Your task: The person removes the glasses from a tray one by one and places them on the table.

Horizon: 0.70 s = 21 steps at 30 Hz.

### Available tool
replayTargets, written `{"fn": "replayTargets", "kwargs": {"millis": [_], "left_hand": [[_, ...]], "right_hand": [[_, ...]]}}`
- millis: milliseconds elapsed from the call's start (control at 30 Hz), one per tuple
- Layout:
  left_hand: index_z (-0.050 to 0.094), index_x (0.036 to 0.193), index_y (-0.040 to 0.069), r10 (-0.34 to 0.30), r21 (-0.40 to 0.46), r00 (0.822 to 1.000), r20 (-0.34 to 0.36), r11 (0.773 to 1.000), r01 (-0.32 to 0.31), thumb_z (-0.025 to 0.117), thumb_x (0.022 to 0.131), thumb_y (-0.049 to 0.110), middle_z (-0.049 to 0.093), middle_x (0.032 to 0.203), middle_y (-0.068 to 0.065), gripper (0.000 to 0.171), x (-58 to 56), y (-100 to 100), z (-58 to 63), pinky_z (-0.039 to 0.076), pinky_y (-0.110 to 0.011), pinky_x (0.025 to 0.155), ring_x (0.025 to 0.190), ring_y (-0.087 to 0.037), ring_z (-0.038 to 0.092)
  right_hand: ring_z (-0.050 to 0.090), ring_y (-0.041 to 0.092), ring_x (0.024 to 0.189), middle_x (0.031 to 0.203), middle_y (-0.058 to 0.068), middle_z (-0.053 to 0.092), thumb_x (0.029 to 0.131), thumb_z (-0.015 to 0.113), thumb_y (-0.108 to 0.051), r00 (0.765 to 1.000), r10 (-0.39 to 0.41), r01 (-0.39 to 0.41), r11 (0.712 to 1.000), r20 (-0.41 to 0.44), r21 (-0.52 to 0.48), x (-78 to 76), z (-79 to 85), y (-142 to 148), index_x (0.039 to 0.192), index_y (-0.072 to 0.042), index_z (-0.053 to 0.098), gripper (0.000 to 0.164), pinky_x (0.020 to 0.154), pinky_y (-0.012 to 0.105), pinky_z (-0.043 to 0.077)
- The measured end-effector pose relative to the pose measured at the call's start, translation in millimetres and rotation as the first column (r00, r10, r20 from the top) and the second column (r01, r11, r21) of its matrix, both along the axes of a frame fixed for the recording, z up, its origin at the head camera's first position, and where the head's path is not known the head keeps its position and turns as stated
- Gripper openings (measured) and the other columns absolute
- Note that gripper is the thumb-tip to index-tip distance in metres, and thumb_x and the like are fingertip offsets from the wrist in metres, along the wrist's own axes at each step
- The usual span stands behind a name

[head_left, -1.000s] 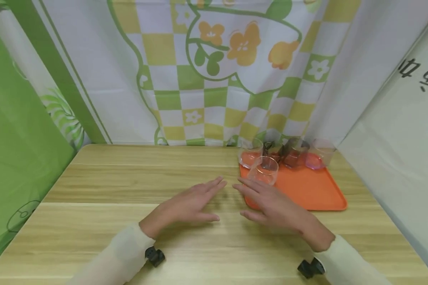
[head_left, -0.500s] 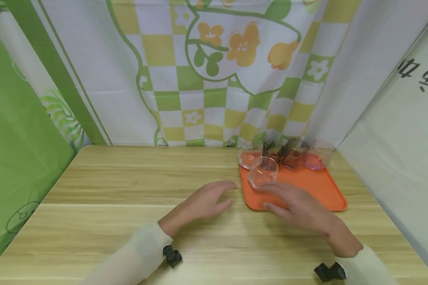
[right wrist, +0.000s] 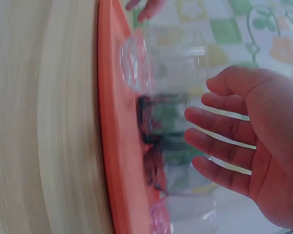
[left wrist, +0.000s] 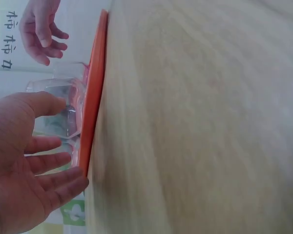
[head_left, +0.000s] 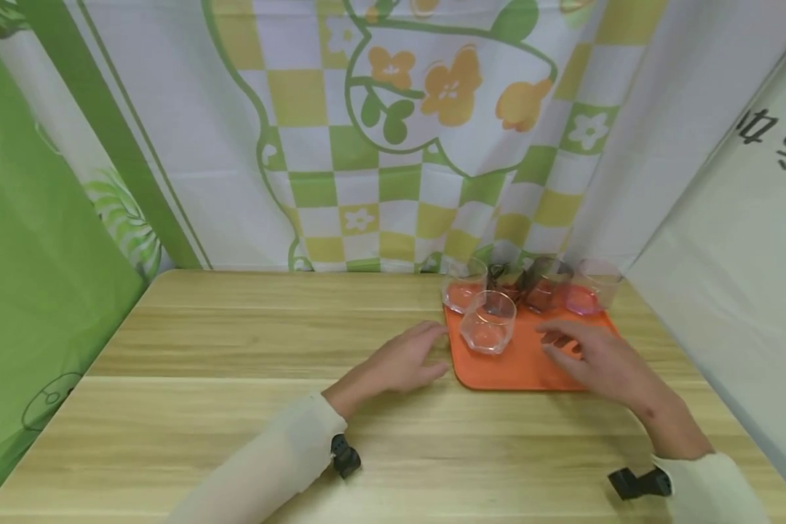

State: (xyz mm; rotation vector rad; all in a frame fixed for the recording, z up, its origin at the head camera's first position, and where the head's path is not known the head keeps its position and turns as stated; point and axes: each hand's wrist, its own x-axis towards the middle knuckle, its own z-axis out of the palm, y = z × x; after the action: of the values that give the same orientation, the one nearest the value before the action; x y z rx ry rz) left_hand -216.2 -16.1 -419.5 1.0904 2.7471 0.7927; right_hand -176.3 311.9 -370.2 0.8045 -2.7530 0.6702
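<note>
An orange tray (head_left: pixel 498 375) lies on the right of the table. At its front left stands a clear glass (head_left: pixel 488 331) with a gold-toned rim, upright. My left hand (head_left: pixel 406 360) is beside the tray's left edge, fingers extended and thumb apart, holding nothing. In the left wrist view its lower fingertips are close to the tray's rim (left wrist: pixel 94 97); I cannot tell if they touch. Over the tray's right part hovers my right hand (head_left: pixel 605 364), fingers spread and slightly bent. Its palm (right wrist: pixel 278 146) holds nothing in the right wrist view.
Along the tray's back edge stand another clear glass (head_left: pixel 461 290), a dark glass (head_left: pixel 545 287), a pink-based glass (head_left: pixel 589 295) and a partly hidden dark-patterned glass (head_left: pixel 506 280). A patterned curtain (head_left: pixel 393 182) hangs behind the wooden table (head_left: pixel 236 342), and a white wall panel (head_left: pixel 727 255) borders it at right.
Both hands have moved right. The left has come up to the tray's left edge; the right has passed the front clear glass to the tray's right part. The glasses stay put.
</note>
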Motion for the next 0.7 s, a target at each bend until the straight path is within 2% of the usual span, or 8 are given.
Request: {"fn": "replayTargets", "kwargs": {"millis": [133,333,500,700], "left_hand": [[0.045,0.153,0.003,0.034,-0.007,0.999,0.042,0.999,-0.034,0.064,0.101,0.032,0.047,0.154,-0.010,0.063,-0.3,6,-1.3,0.039,-0.037,0.112,0.139,-0.025,0.046],[0.050,0.149,0.004,0.053,-0.023,0.998,0.038,0.998,-0.052,0.064,0.101,0.036,0.054,0.141,-0.008,0.059,-0.9,18,-4.7,0.046,-0.033,0.104,0.127,-0.023,0.053],[0.055,0.145,0.004,0.091,-0.059,0.995,0.038,0.994,-0.089,0.064,0.100,0.036,0.057,0.132,-0.009,0.056,-3.1,22,-3.4,0.048,-0.033,0.097,0.119,-0.023,0.055],[0.062,0.138,0.005,0.105,-0.086,0.994,0.017,0.991,-0.104,0.064,0.100,0.036,0.059,0.124,-0.007,0.049,-9.3,23,-3.2,0.049,-0.031,0.090,0.110,-0.021,0.055]], "right_hand": [[0.069,0.018,0.088,0.099,-0.004,0.073,0.096,0.071,-0.008,0.998,-0.059,0.059,0.998,-0.033,-0.002,-8.3,-6.3,17,0.122,-0.011,0.070,0.026,0.070,0.039,0.058],[0.071,0.030,0.087,0.103,0.012,0.074,0.095,0.070,-0.004,0.982,-0.184,0.182,0.982,-0.047,-0.045,-17.1,-19.6,44,0.120,-0.002,0.070,0.026,0.070,0.038,0.057],[0.070,0.040,0.089,0.104,0.021,0.073,0.096,0.065,-0.007,0.953,-0.303,0.303,0.953,-0.024,-0.034,-26.4,-26.4,61,0.116,0.001,0.070,0.023,0.074,0.047,0.052],[0.067,0.043,0.090,0.107,0.026,0.071,0.097,0.064,-0.012,0.909,-0.416,0.416,0.909,-0.005,-0.038,-35.9,-34.6,75,0.115,0.002,0.070,0.024,0.072,0.047,0.049]]}}
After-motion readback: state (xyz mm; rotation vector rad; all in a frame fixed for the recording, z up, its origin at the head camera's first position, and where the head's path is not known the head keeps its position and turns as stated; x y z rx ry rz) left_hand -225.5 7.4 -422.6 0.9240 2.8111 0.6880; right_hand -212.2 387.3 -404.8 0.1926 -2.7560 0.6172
